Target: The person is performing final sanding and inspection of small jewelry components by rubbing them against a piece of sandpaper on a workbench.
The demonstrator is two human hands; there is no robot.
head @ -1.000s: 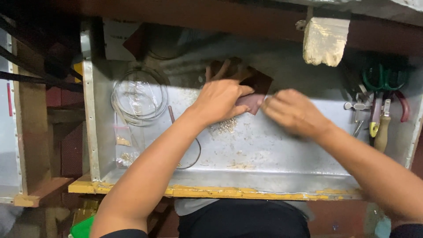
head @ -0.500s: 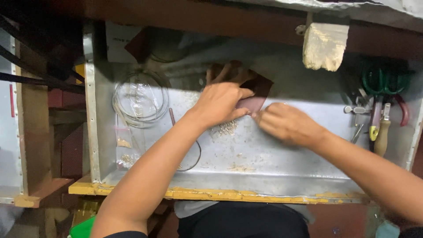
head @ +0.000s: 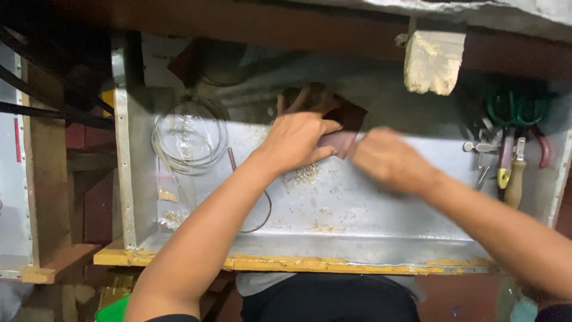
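Seen from above: a shallow metal tray [head: 357, 220] used as a bench top, edged at the near side by a yellow-painted wooden strip [head: 286, 263]. Left hand [head: 296, 142] resting at the middle of the tray, fingers curled down and pressing on a small dark reddish-brown sheet [head: 341, 141] that sticks out from under the fingertips toward the right. Right hand [head: 390, 160] just beside that sheet on its right, blurred by motion, so cannot tell whether open or pinching anything, nor whether touching the sheet. Directly under the left hand, toward the near side, a small heap of pale metal bits [head: 305, 174] lying on the tray. To the left, well apart from the hands, a coil of thin wire [head: 189, 136] with a clear plastic bag inside its ring. A loop of darker wire [head: 262, 209] curving beside the left forearm. At the far right edge, a cluster of hand tools [head: 509, 161] with red, green and yellow handles. Above, on the back edge, a pale wooden block [head: 432, 61] jutting out over the tray.
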